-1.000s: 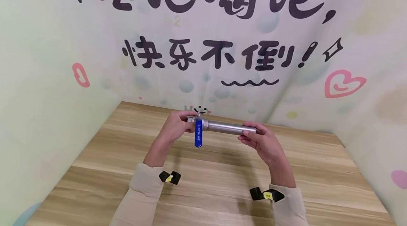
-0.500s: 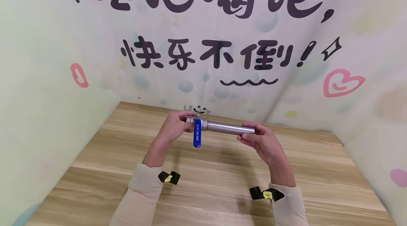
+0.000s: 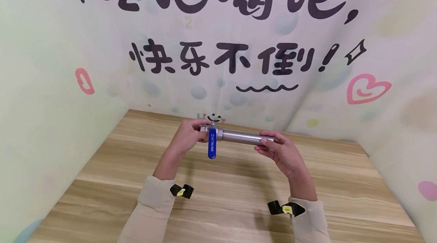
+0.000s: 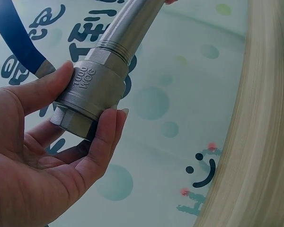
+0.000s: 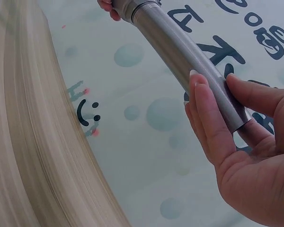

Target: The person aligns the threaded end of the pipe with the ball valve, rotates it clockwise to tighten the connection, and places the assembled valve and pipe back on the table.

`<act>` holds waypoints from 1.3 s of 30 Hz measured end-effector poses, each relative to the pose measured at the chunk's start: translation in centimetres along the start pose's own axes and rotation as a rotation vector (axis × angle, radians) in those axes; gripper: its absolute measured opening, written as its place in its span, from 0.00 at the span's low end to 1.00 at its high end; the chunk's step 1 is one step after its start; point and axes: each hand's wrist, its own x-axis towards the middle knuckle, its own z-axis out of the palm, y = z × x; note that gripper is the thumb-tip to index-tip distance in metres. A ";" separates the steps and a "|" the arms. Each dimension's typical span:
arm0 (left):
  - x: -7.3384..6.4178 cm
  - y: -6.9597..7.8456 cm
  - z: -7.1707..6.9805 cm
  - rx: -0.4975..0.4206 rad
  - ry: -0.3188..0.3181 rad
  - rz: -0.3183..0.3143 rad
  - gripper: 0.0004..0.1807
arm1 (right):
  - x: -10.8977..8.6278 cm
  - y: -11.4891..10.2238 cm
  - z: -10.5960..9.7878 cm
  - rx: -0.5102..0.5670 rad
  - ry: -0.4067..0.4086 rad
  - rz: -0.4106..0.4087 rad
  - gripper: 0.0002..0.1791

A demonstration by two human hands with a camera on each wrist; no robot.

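A steel ball valve point(image 4: 97, 87) with a blue lever handle point(image 3: 212, 144) is joined to a plain metal pipe point(image 3: 240, 137). A few threads show at the joint in the left wrist view. My left hand point(image 3: 186, 134) grips the valve body, thumb on one side and fingers around the other, near its hexagonal end point(image 4: 73, 124). At the pipe's far end, my right hand point(image 3: 281, 153) holds the tube between thumb and fingers. Valve and pipe are held up above the table, nearly level, and the handle points toward me.
Below the hands lies a wood-grain table point(image 3: 218, 205), with shadows of the arms on it. A pale printed backdrop point(image 3: 218, 98) with dark lettering rises behind and at both sides. Black bands point(image 3: 286, 208) with yellow labels are on both sleeves.
The right thumb shifts slightly on the pipe's end. Otherwise valve, pipe and both hands stay almost in place; the whole view slides a little.
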 end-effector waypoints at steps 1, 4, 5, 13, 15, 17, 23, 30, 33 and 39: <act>0.0 0.0 0.0 -0.001 -0.001 0.002 0.20 | 0.0 0.0 0.0 0.000 0.002 -0.001 0.12; -0.1 0.0 0.0 0.005 0.000 0.007 0.20 | 0.0 -0.1 0.0 -0.004 0.000 0.003 0.12; -0.1 0.0 0.0 0.009 0.003 0.008 0.20 | 0.0 -0.1 0.0 -0.006 0.001 0.005 0.12; -0.2 -0.1 0.1 0.001 0.002 0.000 0.20 | 0.1 0.0 0.1 0.005 0.002 0.028 0.17; -0.2 -0.1 0.1 0.002 0.003 0.002 0.20 | 0.1 -0.1 0.0 0.016 0.006 0.029 0.21; -0.1 0.0 0.1 0.002 0.002 0.008 0.20 | 0.1 -0.1 0.0 0.020 0.007 0.027 0.23; 0.0 0.1 0.1 -0.003 -0.001 0.008 0.20 | 0.1 -0.2 -0.1 0.020 0.004 0.015 0.19; -0.1 0.2 0.1 0.007 0.001 0.014 0.20 | 0.2 -0.3 -0.1 0.024 -0.006 0.012 0.15; -0.1 0.2 0.1 0.004 0.000 0.016 0.20 | 0.1 -0.3 -0.1 0.022 -0.005 0.016 0.14; -0.2 0.2 0.1 0.005 -0.001 0.020 0.20 | 0.0 -0.3 -0.2 0.007 0.015 0.021 0.11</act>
